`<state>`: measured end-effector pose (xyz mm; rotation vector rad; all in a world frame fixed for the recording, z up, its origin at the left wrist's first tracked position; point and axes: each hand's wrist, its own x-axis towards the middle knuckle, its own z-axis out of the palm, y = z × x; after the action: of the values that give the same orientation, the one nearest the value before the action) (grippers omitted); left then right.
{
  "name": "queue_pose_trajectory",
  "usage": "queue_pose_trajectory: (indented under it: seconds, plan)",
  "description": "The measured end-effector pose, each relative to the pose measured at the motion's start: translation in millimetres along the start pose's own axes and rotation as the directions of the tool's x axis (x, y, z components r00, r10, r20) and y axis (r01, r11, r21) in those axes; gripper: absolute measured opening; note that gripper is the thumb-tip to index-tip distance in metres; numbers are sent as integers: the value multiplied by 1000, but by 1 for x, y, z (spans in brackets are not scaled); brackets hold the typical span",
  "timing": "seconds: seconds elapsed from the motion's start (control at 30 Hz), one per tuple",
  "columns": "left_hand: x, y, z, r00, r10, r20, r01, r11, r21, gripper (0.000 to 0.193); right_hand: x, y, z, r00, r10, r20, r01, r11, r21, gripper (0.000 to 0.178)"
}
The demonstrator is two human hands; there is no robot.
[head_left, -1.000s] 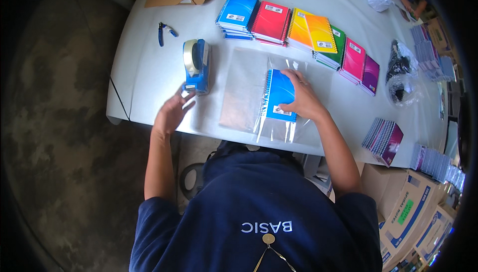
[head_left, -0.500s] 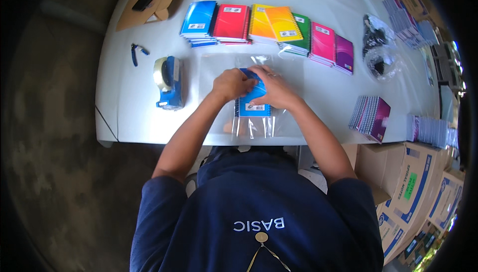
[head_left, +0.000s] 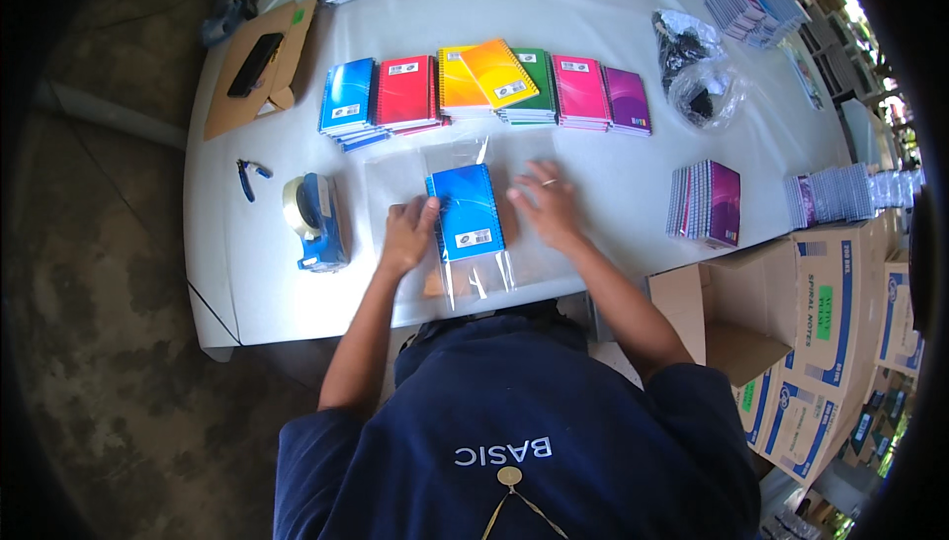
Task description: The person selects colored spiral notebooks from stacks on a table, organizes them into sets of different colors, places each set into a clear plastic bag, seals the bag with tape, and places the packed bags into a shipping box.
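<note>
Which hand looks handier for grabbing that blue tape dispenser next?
Probably the left hand: it rests on the left edge of the blue spiral notebook, close to the blue tape dispenser. The right hand lies flat beyond the notebook's far side.

Seven notebook piles in a row (head_left: pixel 484 93), one blue notebook (head_left: pixel 465 212), one tape dispenser (head_left: pixel 314 221), two hands

A worker in a dark navy short-sleeved shirt (head_left: pixel 514 421), white block lettering printed across its front. The sleeves end above the elbows, leaving both forearms bare. A thin cord with a small round gold-coloured pendant (head_left: pixel 509 476) hangs at the chest. The left hand (head_left: pixel 407 234) is unadorned; the right hand (head_left: pixel 547 206) wears a slim ring (head_left: pixel 547 182).
</note>
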<state>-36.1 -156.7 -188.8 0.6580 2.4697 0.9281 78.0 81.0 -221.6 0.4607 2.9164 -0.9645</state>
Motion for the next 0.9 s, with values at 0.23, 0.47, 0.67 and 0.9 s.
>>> queue_pose_trajectory:
  seconds: [0.23, 0.47, 0.67, 0.9]
  plan:
    - [-31, 40, 8, 934, 80, -348, -315, 643, -698, 83, -6, -89, 31, 941, -186, -281, 329, 318, 889, 76]
    - [-22, 28, 7, 882, 152, -446, -363, 823, -436, 59, 14, -105, 22, 933, -114, -341, 358, 372, 856, 54]
    - [-48, 38, 26, 690, 372, -620, -187, 920, 345, 31, 17, -122, 31, 904, 116, -412, 281, 565, 776, 42]
    - [-49, 62, 4, 848, 348, -400, -261, 930, 258, 73, -18, -131, 25, 805, -235, -545, 289, 957, 14, 60]
